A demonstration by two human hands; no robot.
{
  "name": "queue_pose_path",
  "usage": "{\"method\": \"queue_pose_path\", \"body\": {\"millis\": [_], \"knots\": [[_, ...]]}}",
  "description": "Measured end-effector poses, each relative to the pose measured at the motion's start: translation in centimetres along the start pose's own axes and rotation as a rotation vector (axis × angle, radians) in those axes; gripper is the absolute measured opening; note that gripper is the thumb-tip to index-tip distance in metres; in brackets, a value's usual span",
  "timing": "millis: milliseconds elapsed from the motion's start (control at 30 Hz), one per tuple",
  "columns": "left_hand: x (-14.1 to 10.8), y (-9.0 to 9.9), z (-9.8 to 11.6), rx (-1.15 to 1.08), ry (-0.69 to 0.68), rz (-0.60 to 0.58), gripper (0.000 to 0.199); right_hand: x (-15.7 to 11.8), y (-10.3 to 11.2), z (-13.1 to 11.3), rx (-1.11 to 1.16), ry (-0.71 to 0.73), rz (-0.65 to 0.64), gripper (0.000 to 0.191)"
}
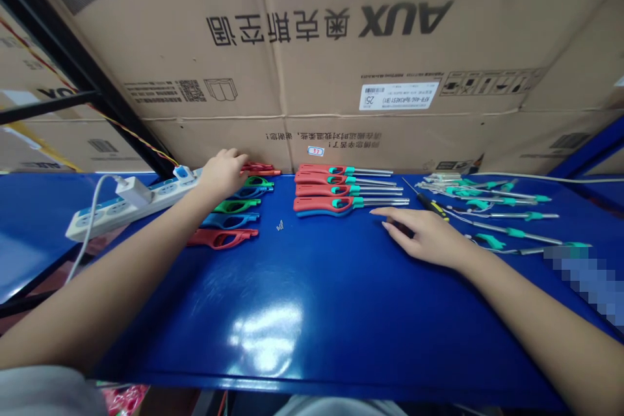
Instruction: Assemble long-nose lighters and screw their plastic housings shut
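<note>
My left hand [221, 174] reaches to the back of the table, its fingers bent down at the rear red lighter handle shells [262, 167]. What lies within those fingers is hidden. In front of it are green, blue and red lighter shells [229, 238] in a column. My right hand [424, 234] rests low over the table with fingers stretched out, holding nothing. Just beyond its index finger lie several red lighters [322, 203] with metal tubes and teal triggers, the front one with a blue lower half. A yellow-and-black screwdriver [431, 205] lies behind that hand.
Several metal lighter tubes with teal parts and wires [517, 233] lie at right. Small metal pins [279, 225] sit mid-table. A white power strip [166, 192] with plugs stands at left. A large cardboard sheet [312, 91] walls the back of the blue table [341, 325].
</note>
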State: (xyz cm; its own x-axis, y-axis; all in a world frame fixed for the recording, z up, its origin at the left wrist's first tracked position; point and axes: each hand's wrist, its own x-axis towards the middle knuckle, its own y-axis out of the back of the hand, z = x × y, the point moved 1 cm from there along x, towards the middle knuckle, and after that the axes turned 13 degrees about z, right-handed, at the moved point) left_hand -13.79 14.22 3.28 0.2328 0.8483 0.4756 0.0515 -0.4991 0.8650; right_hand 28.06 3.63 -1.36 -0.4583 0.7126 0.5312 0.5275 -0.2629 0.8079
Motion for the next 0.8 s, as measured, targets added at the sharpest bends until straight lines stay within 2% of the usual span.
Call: {"method": "queue_pose_path", "body": {"millis": [167,300,400,600,667,767,800], "knots": [[0.4,-0.8,0.0,0.017,-0.002,0.022,0.024,0.0,-0.1,0.0,0.036,0.015,0.002,0.033],[0.7,-0.7,0.0,0.011,-0.013,0.044,0.021,0.0,-0.3,0.1,0.053,0.033,-0.046,0.029],[0.6,0.2,0.0,0.012,-0.058,0.054,0.027,0.0,-0.3,0.1,0.047,0.031,-0.086,0.03],[0.0,3.1,0.1,0.063,-0.093,0.09,0.036,0.3,-0.1,-0.2,0.056,0.025,-0.112,0.03],[0.0,4.0,0.1,0.125,-0.03,0.154,0.039,0.3,0.0,-0.2,0.062,0.017,-0.113,0.03],[-0.1,5.5,0.5,0.067,0.106,0.375,0.043,0.4,0.0,-0.2,0.072,0.005,-0.105,0.028],[-0.4,6.1,0.9,0.007,0.111,0.429,0.044,0.4,0.0,-0.2,0.077,0.004,-0.107,0.028]]}}
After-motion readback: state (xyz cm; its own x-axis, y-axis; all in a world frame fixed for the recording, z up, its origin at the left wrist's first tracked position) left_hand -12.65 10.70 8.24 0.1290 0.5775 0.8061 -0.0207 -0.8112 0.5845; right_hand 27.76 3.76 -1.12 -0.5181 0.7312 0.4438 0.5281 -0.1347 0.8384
